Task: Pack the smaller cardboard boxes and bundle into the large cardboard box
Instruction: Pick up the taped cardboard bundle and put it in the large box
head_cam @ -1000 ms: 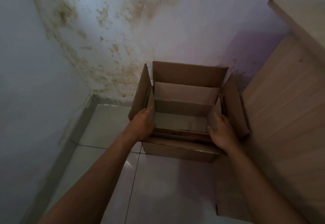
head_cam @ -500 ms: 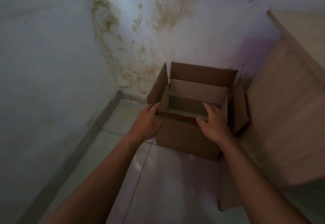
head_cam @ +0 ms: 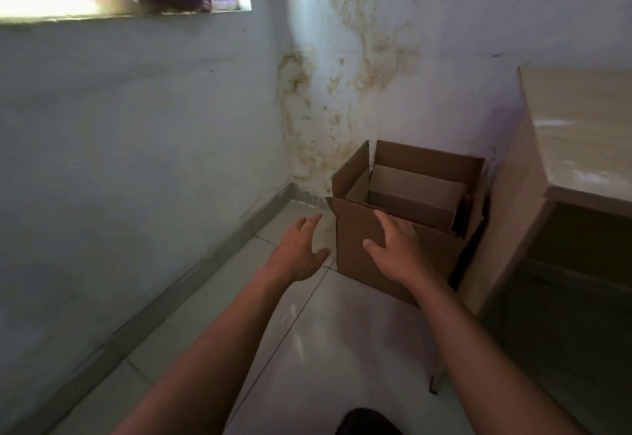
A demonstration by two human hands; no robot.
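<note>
The large cardboard box (head_cam: pixel 355 250) stands on the floor in the room's corner with its flaps up. A smaller cardboard box (head_cam: pixel 413 192) sits inside it, open at the top. My left hand (head_cam: pixel 301 250) hovers to the left of the large box with fingers spread, touching nothing. My right hand (head_cam: pixel 396 246) is in front of the box's near flap, fingers apart, holding nothing. Whether it touches the flap is unclear. No bundle is visible.
A wooden cabinet (head_cam: pixel 574 147) stands right against the box's right side. Stained walls (head_cam: pixel 359 68) close off the corner behind and to the left. A flat piece of cardboard (head_cam: pixel 436 380) lies on the tiled floor (head_cam: pixel 307 349) near my right forearm.
Both hands have let go of the box rim and drawn back toward me. The near flap now stands up. My head has risen and turned left, bringing a window into view.
</note>
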